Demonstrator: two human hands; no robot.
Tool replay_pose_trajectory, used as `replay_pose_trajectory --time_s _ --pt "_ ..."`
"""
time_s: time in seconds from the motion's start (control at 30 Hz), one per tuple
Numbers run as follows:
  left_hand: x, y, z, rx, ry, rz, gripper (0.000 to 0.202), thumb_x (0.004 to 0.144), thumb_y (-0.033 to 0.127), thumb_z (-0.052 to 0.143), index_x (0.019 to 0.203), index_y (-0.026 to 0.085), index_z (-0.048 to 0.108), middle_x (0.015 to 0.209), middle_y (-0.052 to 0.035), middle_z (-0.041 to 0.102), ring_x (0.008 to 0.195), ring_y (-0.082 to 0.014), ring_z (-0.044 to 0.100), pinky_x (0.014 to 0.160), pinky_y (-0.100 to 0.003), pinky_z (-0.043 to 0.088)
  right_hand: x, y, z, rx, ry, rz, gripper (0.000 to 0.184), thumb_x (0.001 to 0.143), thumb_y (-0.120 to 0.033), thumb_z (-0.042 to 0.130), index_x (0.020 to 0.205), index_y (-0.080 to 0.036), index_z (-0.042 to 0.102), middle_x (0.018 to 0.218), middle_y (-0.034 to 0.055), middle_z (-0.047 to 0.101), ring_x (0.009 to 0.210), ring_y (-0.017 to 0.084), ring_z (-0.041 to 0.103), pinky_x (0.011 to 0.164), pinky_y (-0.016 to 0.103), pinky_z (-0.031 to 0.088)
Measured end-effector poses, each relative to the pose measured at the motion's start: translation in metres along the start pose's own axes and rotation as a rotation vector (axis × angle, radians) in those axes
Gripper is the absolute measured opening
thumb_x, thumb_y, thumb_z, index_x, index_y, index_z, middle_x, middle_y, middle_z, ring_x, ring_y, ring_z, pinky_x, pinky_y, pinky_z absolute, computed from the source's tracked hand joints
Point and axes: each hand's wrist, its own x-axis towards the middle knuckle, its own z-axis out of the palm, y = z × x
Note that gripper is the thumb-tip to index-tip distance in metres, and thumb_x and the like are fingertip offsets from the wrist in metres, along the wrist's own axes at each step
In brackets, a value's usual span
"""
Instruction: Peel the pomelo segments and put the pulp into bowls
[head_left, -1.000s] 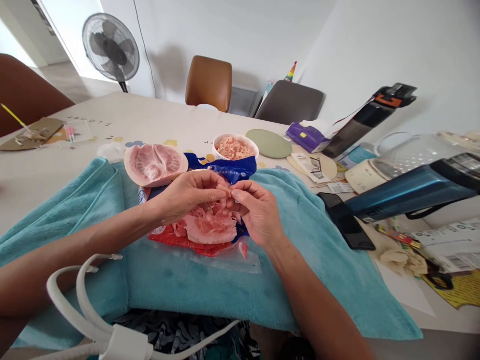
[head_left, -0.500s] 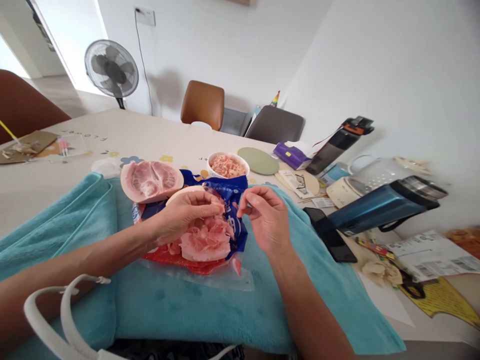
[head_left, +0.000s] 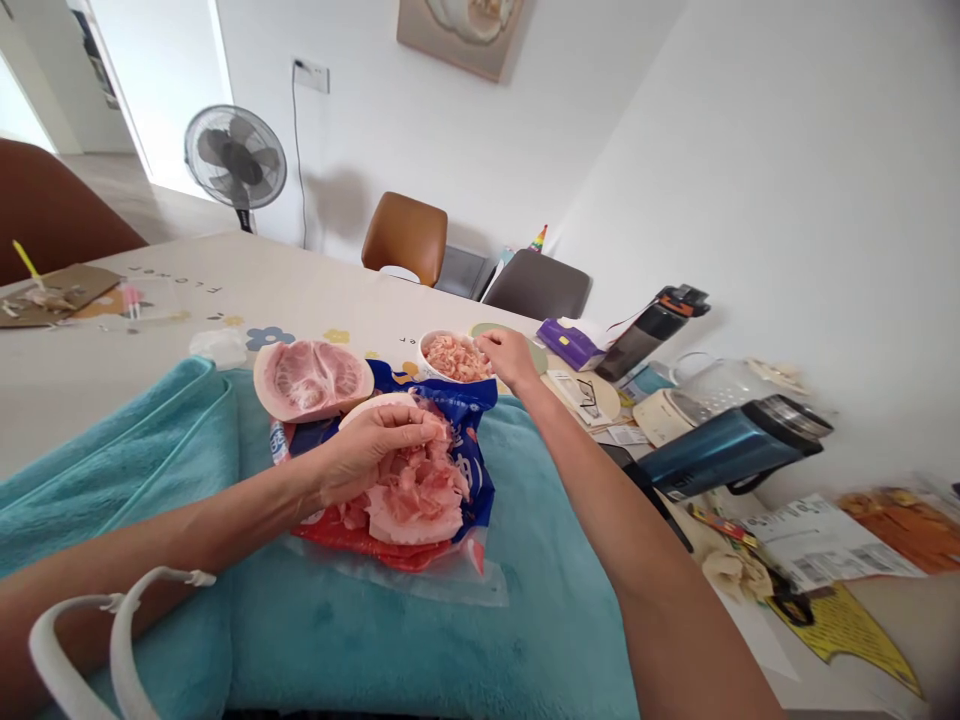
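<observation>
My left hand [head_left: 367, 448] is pinched over a piece of pink pomelo flesh [head_left: 429, 428], above peeled scraps of membrane and rind [head_left: 416, 505]. Those scraps rest on a blue and red plastic bag [head_left: 478, 465]. Reaching farther out, my right hand [head_left: 510, 358] is at the right rim of a white bowl [head_left: 429, 372], fingers pinched together; what they hold, if anything, is too small to tell. Loose pomelo pulp [head_left: 454, 356] fills the bowl. A cut pomelo half [head_left: 313, 382] lies at the bag's back left, pink side up.
A teal towel [head_left: 547, 560] covers the table's near part under the bag. To the right are a purple tissue pack [head_left: 570, 342], a dark bottle [head_left: 646, 335], a blue tumbler [head_left: 720, 450], a phone [head_left: 660, 500] and papers. A fan [head_left: 236, 158] stands beyond the table.
My right hand has moved forward from beside the left hand to the bowl. My left hand stays over the scraps, still pinched. The view has tilted up slightly.
</observation>
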Motion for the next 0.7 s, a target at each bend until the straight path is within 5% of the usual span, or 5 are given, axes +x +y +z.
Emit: replay_pose_trajectory --time_s 0.2,0.4,0.53,0.6,0.7 --pt "-0.007 0.0 -0.006 -0.041 -0.013 0.062 0.017 0.077 0.025 0.076 0.082 0.012 0.067 0.065 -0.0015 0.065 0.046 -0.0059 0.055 0.043 -0.014 0.047 0.003 0.004 0.006 -0.115 0.011 -0.007 0.007 0.064 -0.024 0.065 0.065 -0.018 0.063 0.064 -0.0009 0.063 0.063 0.014 0.052 0.059 0.027 0.037" --pt "-0.007 -0.003 -0.009 -0.033 -0.029 0.038 0.015 0.08 0.025 0.073 0.081 0.012 0.064 0.059 -0.0012 0.062 0.043 -0.0072 0.056 0.041 -0.015 0.045 -0.015 -0.015 -0.02 -0.106 0.161 -0.017 0.02 0.077 -0.03 0.056 0.073 -0.016 0.068 0.072 0.0045 0.067 0.068 0.018 0.057 0.061 0.03 0.041" --pt "-0.006 -0.005 -0.01 -0.034 -0.033 0.058 0.015 0.078 0.022 0.074 0.081 0.012 0.064 0.065 -0.0015 0.063 0.046 -0.0065 0.057 0.044 -0.015 0.047 -0.07 -0.045 -0.035 0.138 0.408 -0.222 0.018 0.082 -0.03 0.058 0.091 -0.02 0.07 0.077 0.0009 0.067 0.06 0.013 0.057 0.055 0.026 0.044" --pt "-0.007 -0.006 -0.009 -0.021 -0.03 0.08 0.016 0.077 0.022 0.076 0.081 0.012 0.065 0.066 -0.0015 0.063 0.048 -0.0065 0.057 0.044 -0.015 0.047 -0.107 -0.06 -0.033 0.168 0.369 -0.28 0.017 0.085 -0.033 0.059 0.09 -0.021 0.071 0.068 -0.002 0.064 0.054 0.011 0.055 0.053 0.026 0.045" --pt "-0.008 -0.006 -0.005 0.004 -0.016 0.121 0.017 0.075 0.022 0.077 0.082 0.011 0.065 0.065 -0.0012 0.063 0.049 -0.0066 0.055 0.044 -0.016 0.049 -0.154 -0.071 -0.016 0.144 0.138 -0.279 0.016 0.087 -0.031 0.06 0.084 -0.021 0.072 0.072 -0.0008 0.068 0.057 0.01 0.058 0.056 0.025 0.047"
